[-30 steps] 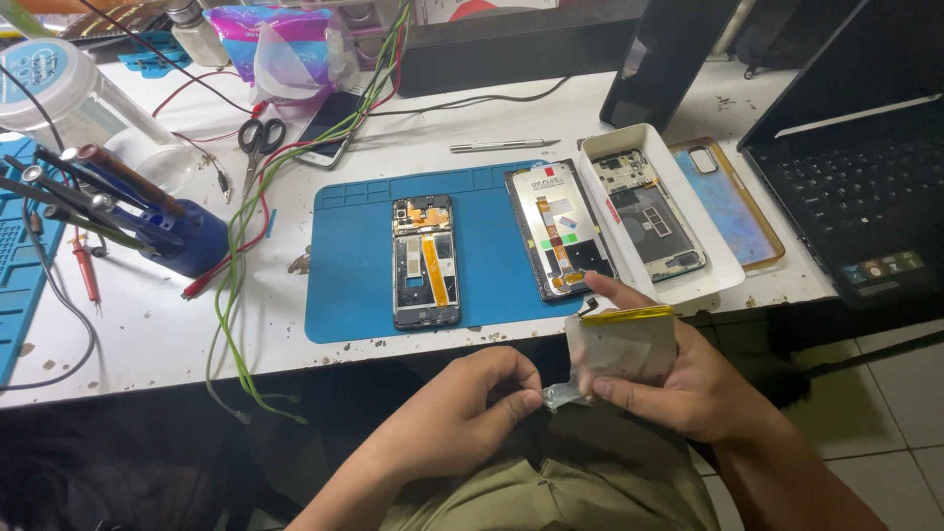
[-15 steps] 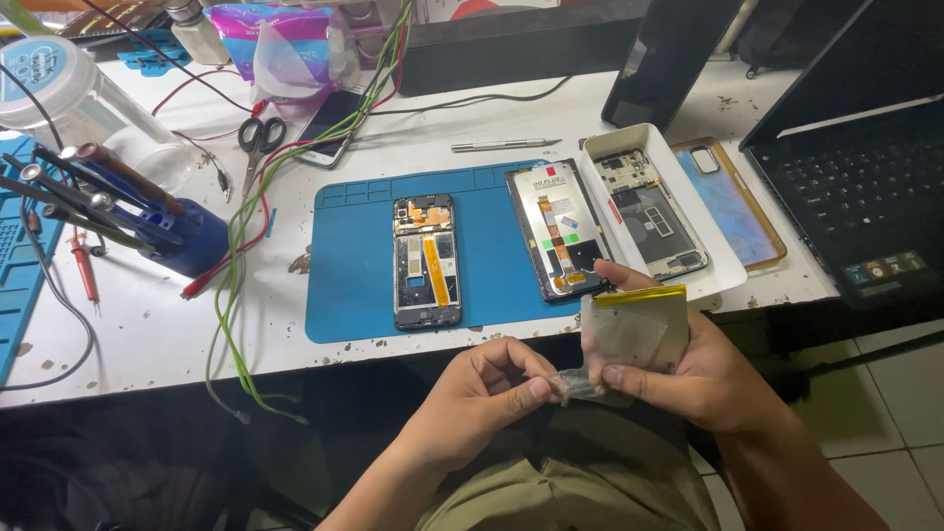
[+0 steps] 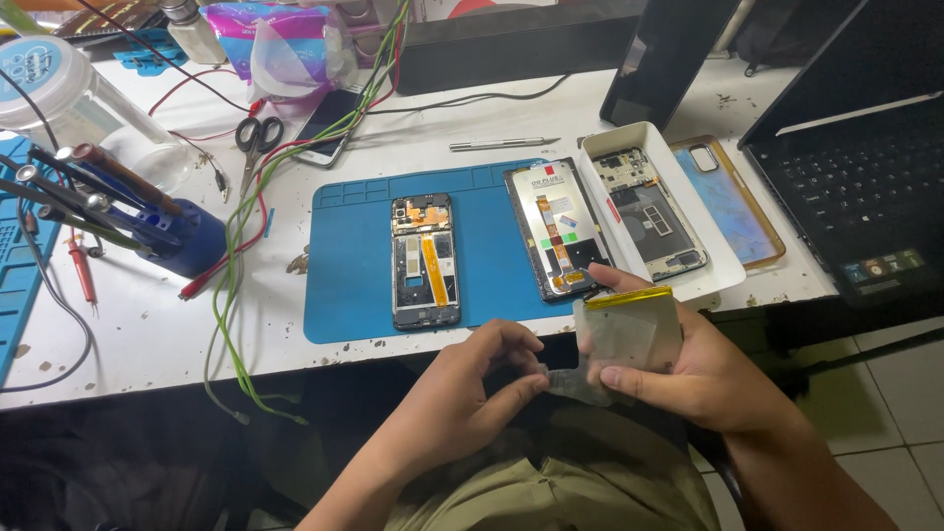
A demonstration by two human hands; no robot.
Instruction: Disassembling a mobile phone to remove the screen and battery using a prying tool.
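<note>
Two hands off the worktop's near edge: my right hand (image 3: 688, 369) grips the battery (image 3: 629, 329) upright, left fingers (image 3: 511, 393) pinch its film (image 3: 570, 382) to peel.

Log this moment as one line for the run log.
right hand: holds phone battery | left hand: pinches its film strip | opened phone: on blue mat

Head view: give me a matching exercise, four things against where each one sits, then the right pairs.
Things:
1. flat battery
2. opened phone frame
3. scissors
4. circuit-board assembly

Places:
A. in the white tray
B. on the blue mat
C. in the right hand
D. on the bare white table, left of the mat

Pairs: 1-C, 2-B, 3-D, 4-A
</note>
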